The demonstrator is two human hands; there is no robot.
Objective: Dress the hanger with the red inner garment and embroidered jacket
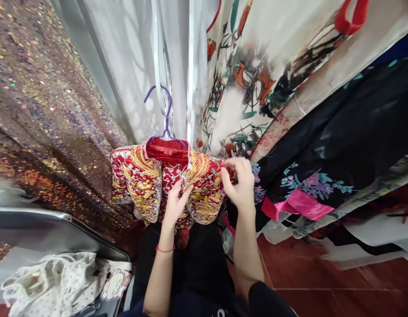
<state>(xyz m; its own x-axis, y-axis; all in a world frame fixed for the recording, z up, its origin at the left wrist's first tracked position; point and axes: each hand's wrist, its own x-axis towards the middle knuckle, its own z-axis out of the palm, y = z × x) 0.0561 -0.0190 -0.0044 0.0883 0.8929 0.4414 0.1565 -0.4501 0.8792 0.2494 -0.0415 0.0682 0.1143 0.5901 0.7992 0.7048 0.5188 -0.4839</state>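
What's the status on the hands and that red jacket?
Left hand and right hand pinching red embroidered jacket. Jacket on purple hanger. Nothing blocking.

One view only, from a camera on the person's head, tilted forward and steeply down. It sits close: forearms rise from the bottom edge to the left hand point(176, 200) and right hand point(238, 182) mid-frame at the red embroidered jacket point(164, 180). Hanging garments fill the top, red floor point(322, 281) bottom right. Wide lens, edges bent.

red/gold embroidered jacket point(147, 176) on purple hanger point(166, 115)
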